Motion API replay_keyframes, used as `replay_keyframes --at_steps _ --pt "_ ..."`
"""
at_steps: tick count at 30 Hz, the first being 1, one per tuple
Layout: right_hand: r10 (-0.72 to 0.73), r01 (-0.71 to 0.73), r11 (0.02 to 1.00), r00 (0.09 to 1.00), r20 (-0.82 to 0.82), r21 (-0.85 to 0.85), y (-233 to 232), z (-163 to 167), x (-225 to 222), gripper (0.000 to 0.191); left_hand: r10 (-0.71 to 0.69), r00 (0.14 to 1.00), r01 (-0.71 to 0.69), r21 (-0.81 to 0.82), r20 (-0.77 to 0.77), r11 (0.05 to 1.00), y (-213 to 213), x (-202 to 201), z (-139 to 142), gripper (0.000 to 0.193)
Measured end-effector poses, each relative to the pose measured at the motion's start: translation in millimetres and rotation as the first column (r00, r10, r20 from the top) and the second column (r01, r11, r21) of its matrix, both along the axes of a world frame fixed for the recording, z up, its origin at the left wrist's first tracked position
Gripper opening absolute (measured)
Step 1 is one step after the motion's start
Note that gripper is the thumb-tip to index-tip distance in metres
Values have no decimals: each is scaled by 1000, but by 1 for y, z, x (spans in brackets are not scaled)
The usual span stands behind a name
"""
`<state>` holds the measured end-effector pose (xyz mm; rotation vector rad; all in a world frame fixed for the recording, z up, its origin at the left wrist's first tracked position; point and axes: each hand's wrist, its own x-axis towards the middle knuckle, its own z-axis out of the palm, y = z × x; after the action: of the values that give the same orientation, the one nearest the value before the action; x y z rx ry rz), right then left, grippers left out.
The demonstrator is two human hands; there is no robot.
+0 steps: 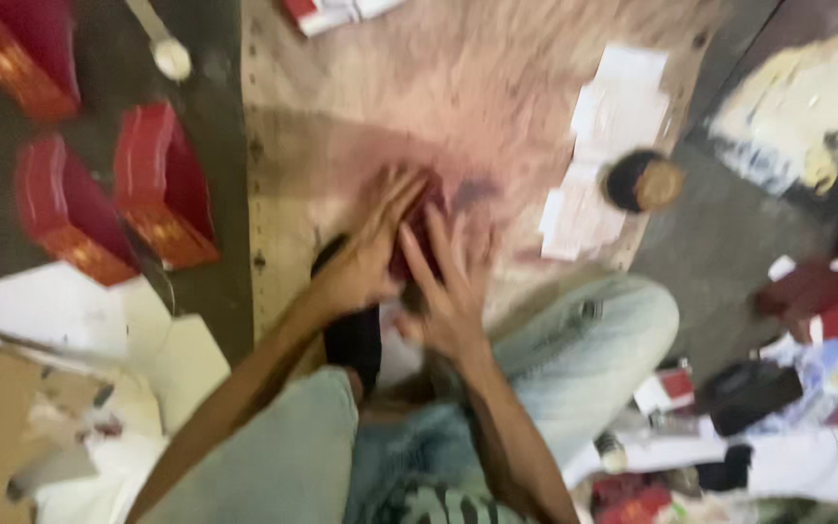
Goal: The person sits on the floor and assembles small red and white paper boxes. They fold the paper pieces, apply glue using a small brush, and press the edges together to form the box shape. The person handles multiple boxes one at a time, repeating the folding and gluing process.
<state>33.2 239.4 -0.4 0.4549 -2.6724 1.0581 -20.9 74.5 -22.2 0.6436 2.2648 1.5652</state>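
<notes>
A dark red, flat box-like object (421,233) is pressed between the two hands at the centre of the frame, on a worn, pinkish-stained wooden board (497,87) that fills the upper middle. The left hand (366,247) is laid against the object's left side with fingers stretched out and spread; the right hand (453,291) is laid against its right side, fingers likewise extended upward. Whether either hand actually grips the object cannot be told (the picture is heavily blurred by motion). Pale blue denim trouser legs (574,359) are seen below the hands, at the lower centre. Three red boxes with gold trim (162,189) are spread over the dark floor at the upper left. White paper slips (608,126) are lined along the board's right edge, with a small round dark container (642,181) just beside them. Brown cardboard and white sheets (41,388) are piled at the lower left, and mixed red, white and black clutter (778,408) is heaped at the lower right.
</notes>
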Motion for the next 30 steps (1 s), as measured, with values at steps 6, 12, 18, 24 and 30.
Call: replay_keyframes --at_steps 6,12,18,24,30 --pt "-83 72 995 979 188 64 8 -1 -4 70 -52 999 52 -481 15 875 0 1 7 77" --pt "205 790 65 587 783 -609 16 -15 -16 55 -31 314 -822 288 949 491 3 17 8 42" --pt "-152 388 842 837 526 -374 -2 -27 -17 42 445 808 -348 -298 386 889 -7 23 6 54" --pt "38 549 178 825 564 -816 6 -22 -39 61 258 899 -261 -39 354 965 -20 23 -1 50" --pt "236 495 200 813 532 -846 -20 -40 -38 82 272 959 -277 56 84 959 -31 18 -14 101"
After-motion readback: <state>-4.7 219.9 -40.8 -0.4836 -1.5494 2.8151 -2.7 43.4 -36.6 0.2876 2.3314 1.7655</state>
